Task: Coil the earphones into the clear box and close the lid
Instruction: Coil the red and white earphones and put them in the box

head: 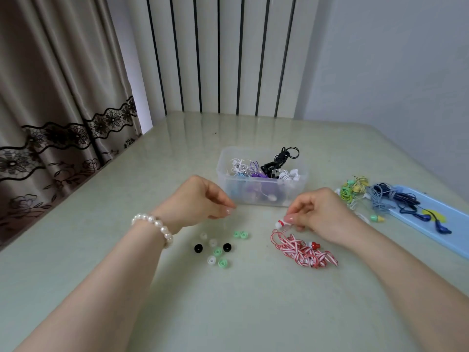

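Your right hand (319,214) pinches one bud of the red-striped earphones (304,250) near the clear box (261,196); left hand (200,201) seems to pinch nothing. The cord's light and floppy, so gather it mid-bundle.

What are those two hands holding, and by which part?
The right hand pinches the red-and-white earphones by one earbud. Whether the left hand pinches anything cannot be told.

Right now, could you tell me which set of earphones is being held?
The red-and-white striped earphones: the right hand pinches one earbud. The others lie untouched.
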### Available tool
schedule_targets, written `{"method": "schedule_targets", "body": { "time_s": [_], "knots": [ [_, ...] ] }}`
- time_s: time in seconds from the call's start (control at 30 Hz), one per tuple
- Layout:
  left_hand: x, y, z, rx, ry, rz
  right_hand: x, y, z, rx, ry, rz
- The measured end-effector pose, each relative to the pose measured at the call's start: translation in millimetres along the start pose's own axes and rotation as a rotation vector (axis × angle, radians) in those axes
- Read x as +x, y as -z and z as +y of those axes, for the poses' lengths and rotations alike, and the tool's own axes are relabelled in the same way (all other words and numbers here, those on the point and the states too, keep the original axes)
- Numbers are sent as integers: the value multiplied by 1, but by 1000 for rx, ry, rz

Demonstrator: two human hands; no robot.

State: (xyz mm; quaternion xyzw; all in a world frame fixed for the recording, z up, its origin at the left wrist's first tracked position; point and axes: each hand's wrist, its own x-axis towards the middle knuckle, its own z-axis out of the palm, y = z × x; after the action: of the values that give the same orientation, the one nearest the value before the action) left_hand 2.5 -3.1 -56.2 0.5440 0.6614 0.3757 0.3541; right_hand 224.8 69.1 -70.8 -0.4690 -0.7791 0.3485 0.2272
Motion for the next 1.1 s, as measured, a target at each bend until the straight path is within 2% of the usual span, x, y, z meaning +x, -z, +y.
{"method": "schedule_targets", "body": {
  "time_s": [0.13,0.33,0.43,0.6,0.8,0.97,1.1],
  "knots": [
    [-3,12,0,133,20,-66,-1,24,-7,-119,8,-73],
    [-10,29,3,330,58,-141,-15,47,-15,-233,-90,-379],
    [-12,29,4,440,80,-147,-15,39,-13,-296,-115,-429],
    [-14,32,1,559,119,-243,-15,33,-13,-351,-104,-416],
    [-10,21,-4,679,68,-207,-15,35,-15,-359,-48,-302],
    [-8,18,-3,651,14,-179,-15,46,-17,-75,-27,-270],
    [-9,16,5,405,-42,-35,-16,53,-20,200,19,-181]
  ]
}}
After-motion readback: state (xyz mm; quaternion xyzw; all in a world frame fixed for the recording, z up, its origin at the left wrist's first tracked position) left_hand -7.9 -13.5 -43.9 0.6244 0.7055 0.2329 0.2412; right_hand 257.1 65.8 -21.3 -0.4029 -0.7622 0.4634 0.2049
